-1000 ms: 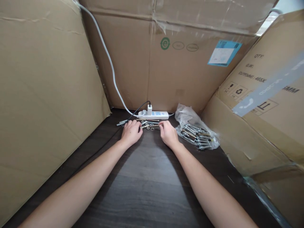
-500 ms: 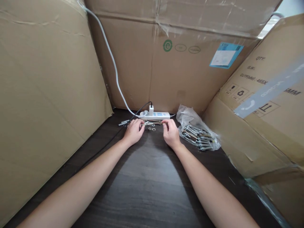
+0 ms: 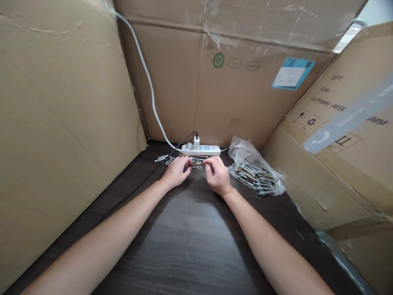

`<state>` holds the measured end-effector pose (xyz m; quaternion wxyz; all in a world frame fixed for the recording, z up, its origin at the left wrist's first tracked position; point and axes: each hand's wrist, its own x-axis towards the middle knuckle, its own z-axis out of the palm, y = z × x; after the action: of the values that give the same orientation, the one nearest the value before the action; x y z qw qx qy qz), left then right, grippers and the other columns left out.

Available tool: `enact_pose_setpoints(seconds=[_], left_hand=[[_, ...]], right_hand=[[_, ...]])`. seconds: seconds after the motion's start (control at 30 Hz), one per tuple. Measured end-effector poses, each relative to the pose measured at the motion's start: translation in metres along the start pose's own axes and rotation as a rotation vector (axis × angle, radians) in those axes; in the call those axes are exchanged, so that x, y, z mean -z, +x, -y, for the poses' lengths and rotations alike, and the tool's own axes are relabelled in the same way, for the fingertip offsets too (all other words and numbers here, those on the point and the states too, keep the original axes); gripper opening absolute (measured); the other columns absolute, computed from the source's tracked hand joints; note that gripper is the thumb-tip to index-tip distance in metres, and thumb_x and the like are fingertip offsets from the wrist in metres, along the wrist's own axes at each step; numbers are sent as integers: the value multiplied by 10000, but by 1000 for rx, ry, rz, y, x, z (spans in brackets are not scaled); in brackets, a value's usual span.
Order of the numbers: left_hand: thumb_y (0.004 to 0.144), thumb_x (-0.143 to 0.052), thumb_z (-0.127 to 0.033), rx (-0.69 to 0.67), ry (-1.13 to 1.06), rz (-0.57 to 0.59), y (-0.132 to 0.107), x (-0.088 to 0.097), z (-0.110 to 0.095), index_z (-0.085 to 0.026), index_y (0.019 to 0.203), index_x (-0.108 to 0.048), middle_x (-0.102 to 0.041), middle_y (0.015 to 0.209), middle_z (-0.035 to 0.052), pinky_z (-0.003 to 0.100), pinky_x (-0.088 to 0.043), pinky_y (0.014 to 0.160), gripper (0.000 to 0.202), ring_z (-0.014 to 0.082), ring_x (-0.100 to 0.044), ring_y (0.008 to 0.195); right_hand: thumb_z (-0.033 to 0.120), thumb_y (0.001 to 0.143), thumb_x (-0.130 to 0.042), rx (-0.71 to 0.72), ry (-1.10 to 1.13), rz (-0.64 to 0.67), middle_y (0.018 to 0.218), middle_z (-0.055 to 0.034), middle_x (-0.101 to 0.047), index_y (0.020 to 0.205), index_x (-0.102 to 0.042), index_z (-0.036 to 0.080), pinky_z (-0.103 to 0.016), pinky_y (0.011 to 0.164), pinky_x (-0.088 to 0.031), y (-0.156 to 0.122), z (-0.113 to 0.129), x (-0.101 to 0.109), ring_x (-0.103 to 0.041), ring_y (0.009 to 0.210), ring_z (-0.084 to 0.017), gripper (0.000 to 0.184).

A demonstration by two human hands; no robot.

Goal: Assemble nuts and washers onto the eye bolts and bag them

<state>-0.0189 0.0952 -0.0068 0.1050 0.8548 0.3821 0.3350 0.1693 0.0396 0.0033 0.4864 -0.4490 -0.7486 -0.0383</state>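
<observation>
My left hand (image 3: 177,171) and my right hand (image 3: 218,175) face each other low over the table, both with fingers pinched. Between them runs a thin brownish metal bolt (image 3: 198,164), roughly level, with one end in each hand's fingertips. My fingers cover both of its ends. Just behind and under it lie loose nuts and washers (image 3: 199,167), partly hidden by the bolt and my hands. More long bolts (image 3: 201,156) rest in front of the power strip. Left of my left hand are silver metal sleeves (image 3: 161,158) and a few small rings (image 3: 168,162).
A white power strip (image 3: 211,150) with a plugged-in charger (image 3: 196,142) sits at the back. Its black cable (image 3: 135,189) crosses the table on the left. A clear plastic bag (image 3: 241,148) of anchor bolts (image 3: 254,177) lies right. Cardboard boxes (image 3: 172,82) wall in three sides.
My hands have come closer together, the right one shifting left and the left one slightly right and nearer. The bolt is now between both hands, lower in view.
</observation>
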Motion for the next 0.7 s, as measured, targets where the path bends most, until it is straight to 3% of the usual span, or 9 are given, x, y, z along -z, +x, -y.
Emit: enact_pose_setpoints(seconds=[0.23,0.47,0.57,0.7], left_hand=[[844,-525,-192,-61,-9,17,0,-1,-3,-213,917,-579,-588,865,15,296,-413,750,94,179,-524,834],[848,-532,-225,-34,-71,37,0,-3,-4,-210,931,-583,-594,877,17,298,-426,759,98,173,-544,825],[853,-527,-241,-29,-107,38,-1,-4,-4,-209,945,-579,-588,855,12,292,-431,742,110,164,-541,788],[860,-518,-240,-32,-131,26,-1,-3,-4,-207,941,-577,-584,857,14,291,-434,738,105,165,-545,796]], right_hand=[[187,901,-451,41,-32,22,954,-65,-580,987,-595,201,-254,684,-504,0,5,-2,-598,788,-149,168],[194,887,-473,47,-20,2,934,-48,-599,997,-552,200,-241,624,-478,-1,5,-4,-569,668,-122,135],[220,885,-476,14,-21,12,881,-32,-603,980,-532,201,-236,569,-451,-2,4,-5,-538,589,-109,112],[254,904,-450,-35,-24,70,897,-38,-625,952,-540,210,-235,581,-454,-2,4,-6,-571,626,-117,111]])
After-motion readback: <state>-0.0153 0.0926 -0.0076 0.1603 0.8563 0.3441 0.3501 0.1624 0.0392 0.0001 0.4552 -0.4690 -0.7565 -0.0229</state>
